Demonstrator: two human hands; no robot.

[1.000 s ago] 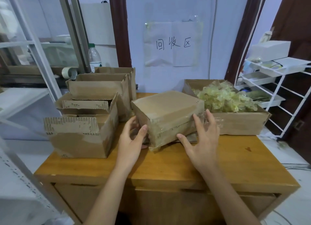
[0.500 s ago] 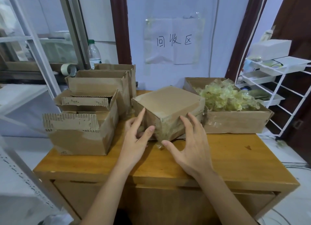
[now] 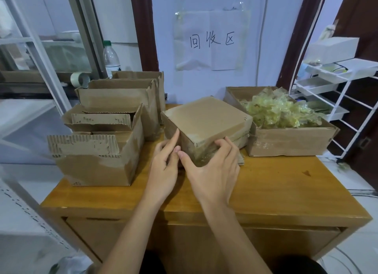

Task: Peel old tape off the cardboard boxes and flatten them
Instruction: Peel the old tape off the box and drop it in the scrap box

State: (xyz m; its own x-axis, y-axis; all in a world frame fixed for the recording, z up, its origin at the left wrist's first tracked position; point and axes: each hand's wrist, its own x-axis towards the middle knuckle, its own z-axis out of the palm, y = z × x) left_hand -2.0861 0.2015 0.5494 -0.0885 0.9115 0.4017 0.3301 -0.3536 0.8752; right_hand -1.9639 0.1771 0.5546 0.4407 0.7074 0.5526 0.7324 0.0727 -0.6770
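Cardboard is under both your hands: a closed cardboard box (image 3: 206, 123) sits in the middle of the frame on the wooden table (image 3: 286, 187), with one corner turned toward you. Your left hand (image 3: 165, 167) lies against its left side, fingers straight and close together. Your right hand (image 3: 214, 169) curls its fingers (image 3: 223, 143) over the near top edge, thumb on the shiny old tape (image 3: 201, 155) at the corner. Open empty boxes (image 3: 98, 151) stand at the left. At the right, an open box (image 3: 286, 142) holds a heap of yellowish peeled tape (image 3: 280, 112).
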